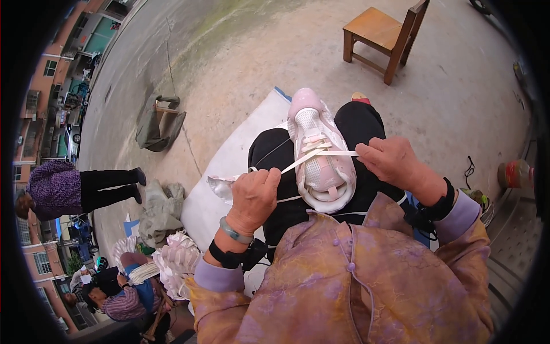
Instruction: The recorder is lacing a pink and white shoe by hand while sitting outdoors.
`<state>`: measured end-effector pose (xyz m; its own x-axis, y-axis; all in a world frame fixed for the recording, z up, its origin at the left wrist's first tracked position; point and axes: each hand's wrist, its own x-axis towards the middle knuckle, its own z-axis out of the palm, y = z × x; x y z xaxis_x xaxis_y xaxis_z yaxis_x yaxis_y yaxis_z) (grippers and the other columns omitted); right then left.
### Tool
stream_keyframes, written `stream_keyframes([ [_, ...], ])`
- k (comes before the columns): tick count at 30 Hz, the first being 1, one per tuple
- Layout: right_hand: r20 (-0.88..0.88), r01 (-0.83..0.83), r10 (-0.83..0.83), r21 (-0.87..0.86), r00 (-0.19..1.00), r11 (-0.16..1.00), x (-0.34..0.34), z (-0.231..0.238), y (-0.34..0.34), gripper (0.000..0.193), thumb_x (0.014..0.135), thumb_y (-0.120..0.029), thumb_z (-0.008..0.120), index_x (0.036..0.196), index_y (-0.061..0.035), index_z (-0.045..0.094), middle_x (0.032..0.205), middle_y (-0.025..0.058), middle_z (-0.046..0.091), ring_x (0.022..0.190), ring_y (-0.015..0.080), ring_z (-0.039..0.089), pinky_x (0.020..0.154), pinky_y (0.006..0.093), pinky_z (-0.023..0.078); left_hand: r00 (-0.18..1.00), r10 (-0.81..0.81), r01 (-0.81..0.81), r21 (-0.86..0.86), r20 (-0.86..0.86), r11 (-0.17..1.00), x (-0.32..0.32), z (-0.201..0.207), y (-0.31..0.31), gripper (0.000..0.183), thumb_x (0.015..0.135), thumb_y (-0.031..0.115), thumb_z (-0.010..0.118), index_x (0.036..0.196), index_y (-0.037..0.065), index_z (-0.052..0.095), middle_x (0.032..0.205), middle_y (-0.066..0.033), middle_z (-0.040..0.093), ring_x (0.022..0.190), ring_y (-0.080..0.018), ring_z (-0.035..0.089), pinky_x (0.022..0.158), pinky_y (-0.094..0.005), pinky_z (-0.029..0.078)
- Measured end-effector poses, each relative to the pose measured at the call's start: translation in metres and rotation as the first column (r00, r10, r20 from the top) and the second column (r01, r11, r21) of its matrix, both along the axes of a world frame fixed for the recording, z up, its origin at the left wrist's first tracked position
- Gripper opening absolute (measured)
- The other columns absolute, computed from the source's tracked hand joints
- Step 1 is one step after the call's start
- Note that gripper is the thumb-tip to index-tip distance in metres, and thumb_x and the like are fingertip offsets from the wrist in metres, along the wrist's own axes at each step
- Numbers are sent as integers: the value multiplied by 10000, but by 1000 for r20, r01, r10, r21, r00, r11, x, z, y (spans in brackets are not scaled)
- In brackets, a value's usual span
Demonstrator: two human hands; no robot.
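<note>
A pink and white sneaker (321, 155) rests on my lap between my black-trousered knees, its toe pointing away from me. Cream shoelace is threaded through its lower eyelets, and the two lace ends cross over the tongue. My left hand (255, 195) is closed on one end of the shoelace (301, 160), to the left of the shoe. On the other side, my right hand (395, 163) pinches the opposite end, pulled out nearly level. Both stretches of lace look taut. The fingertips of each hand are partly hidden.
A white sheet (229, 143) lies under and beside my legs. Ahead stands a wooden chair (378, 34). Left are a grey-green bag (160, 126), a heap of pink-white shoes (177, 258), a standing person (74, 189) and a seated person (126, 298).
</note>
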<state>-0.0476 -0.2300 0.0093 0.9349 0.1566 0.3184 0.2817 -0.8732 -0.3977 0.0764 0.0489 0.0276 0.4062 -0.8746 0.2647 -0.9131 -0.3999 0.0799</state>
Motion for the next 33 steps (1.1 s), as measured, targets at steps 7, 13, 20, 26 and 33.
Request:
stream_keyframes([
  [7, 93, 39, -33, -63, 995, 997, -18, -21, -15, 171, 750, -89, 594, 917, -108, 560, 643, 50, 468, 527, 246, 527, 444, 353, 412, 981, 166, -162, 46, -106, 986, -3, -5, 42, 84, 778, 24, 579, 836, 78, 551, 643, -102, 528, 574, -306, 543, 508, -381, 419],
  [13, 86, 261, -267, 72, 960, 963, -50, -41, -64, 150, 804, -31, 581, 950, -67, 570, 733, 114, 540, 615, 309, 564, 507, 370, 434, 923, 377, -375, 44, -80, 926, 16, -13, 112, 74, 827, 75, 576, 896, 62, 595, 735, -137, 595, 653, -332, 588, 560, -399, 459],
  [20, 145, 514, -511, 26, 847, 858, -131, -61, -174, 96, 865, -19, 553, 954, 4, 582, 857, 186, 590, 748, 337, 602, 642, 323, 475, 728, 680, -682, 1, -85, 731, 44, -20, 225, 107, 856, 131, 568, 887, 47, 626, 698, -164, 596, 635, -335, 588, 578, -388, 453],
  [26, 139, 692, -679, -96, 721, 715, -199, -66, -258, 152, 902, -87, 538, 1015, 3, 587, 896, 193, 615, 820, 321, 620, 702, 324, 483, 598, 787, -800, -55, -150, 598, 71, -11, 295, 138, 872, 132, 532, 886, 25, 618, 620, -81, 535, 551, -181, 509, 527, -312, 410],
  [33, -576, 891, -723, 436, 381, 123, -185, -88, -229, 303, 933, -338, 484, 803, -77, 567, 496, -23, 422, 349, 64, 351, 340, 214, 298, 253, 753, -885, 168, -608, 434, 77, -21, 235, 282, 896, 205, 521, 681, 26, 555, 522, -63, 529, 368, -120, 427, 368, -263, 347],
])
